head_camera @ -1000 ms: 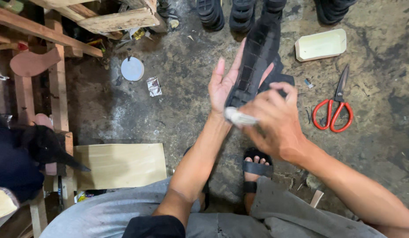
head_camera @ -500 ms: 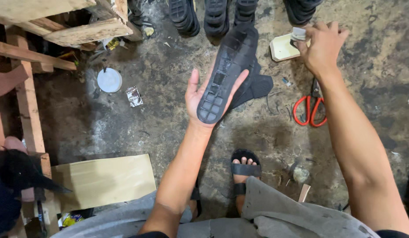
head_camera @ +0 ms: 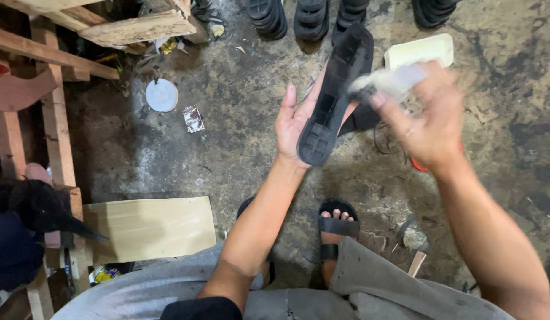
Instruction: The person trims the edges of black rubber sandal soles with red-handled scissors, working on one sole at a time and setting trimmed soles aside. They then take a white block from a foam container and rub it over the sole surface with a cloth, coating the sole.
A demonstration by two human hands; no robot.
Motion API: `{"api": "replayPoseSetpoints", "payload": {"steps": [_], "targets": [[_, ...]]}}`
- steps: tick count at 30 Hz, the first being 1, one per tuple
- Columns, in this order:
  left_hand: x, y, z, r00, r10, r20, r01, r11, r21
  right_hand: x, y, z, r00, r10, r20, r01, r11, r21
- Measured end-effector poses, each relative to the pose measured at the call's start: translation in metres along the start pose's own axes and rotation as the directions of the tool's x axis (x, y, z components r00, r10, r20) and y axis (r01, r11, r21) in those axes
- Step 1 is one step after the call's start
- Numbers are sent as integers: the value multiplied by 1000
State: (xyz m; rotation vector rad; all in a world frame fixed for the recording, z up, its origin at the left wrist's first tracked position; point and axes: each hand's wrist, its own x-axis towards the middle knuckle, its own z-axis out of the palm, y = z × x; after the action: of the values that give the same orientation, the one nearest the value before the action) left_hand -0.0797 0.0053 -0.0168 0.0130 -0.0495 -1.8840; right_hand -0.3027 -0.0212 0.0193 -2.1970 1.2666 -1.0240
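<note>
A black shoe sole (head_camera: 334,101) lies tilted across my left hand (head_camera: 294,124), its ribbed underside facing up, fingers cupped behind it. My right hand (head_camera: 426,118) is just to the right of the sole and grips a small whitish brush or applicator (head_camera: 384,82), blurred, with its tip close to the sole's upper part. A pale shallow tray (head_camera: 420,52) sits on the floor behind my right hand. Red scissor handles (head_camera: 418,166) peek out below that hand.
Stacks of black soles (head_camera: 289,16) line the top edge. A round white lid (head_camera: 161,95) and a small packet (head_camera: 193,118) lie on the dirty concrete. Wooden frames (head_camera: 55,118) stand at left, a plywood board (head_camera: 149,228) near my knee, my sandalled foot (head_camera: 335,228) below.
My right hand came back from the pale tray at the upper right, now carrying the whitish applicator toward the sole. The left hand kept the sole in about the same place.
</note>
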Motion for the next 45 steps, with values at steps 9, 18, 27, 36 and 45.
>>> {"api": "replayPoseSetpoints", "payload": {"steps": [9,18,27,36,45], "targets": [[-5,-3,8,999,-39,-35,43,992,116,13,-63,17,994,-95,49,99,991,-94],[-6,3,-10,967,-73,245,136,959,-250,1,-83,20,973,-197,117,198,980,1],[-2,2,2,991,11,-132,-10,1000,10,-9,-94,20,961,-215,174,216,976,13],[-1,16,20,983,34,-179,-45,997,-59,-15,-91,13,956,-215,198,221,975,-11],[-1,16,31,993,32,-115,-38,998,-43,-12,-86,9,970,-209,126,218,974,-66]]}}
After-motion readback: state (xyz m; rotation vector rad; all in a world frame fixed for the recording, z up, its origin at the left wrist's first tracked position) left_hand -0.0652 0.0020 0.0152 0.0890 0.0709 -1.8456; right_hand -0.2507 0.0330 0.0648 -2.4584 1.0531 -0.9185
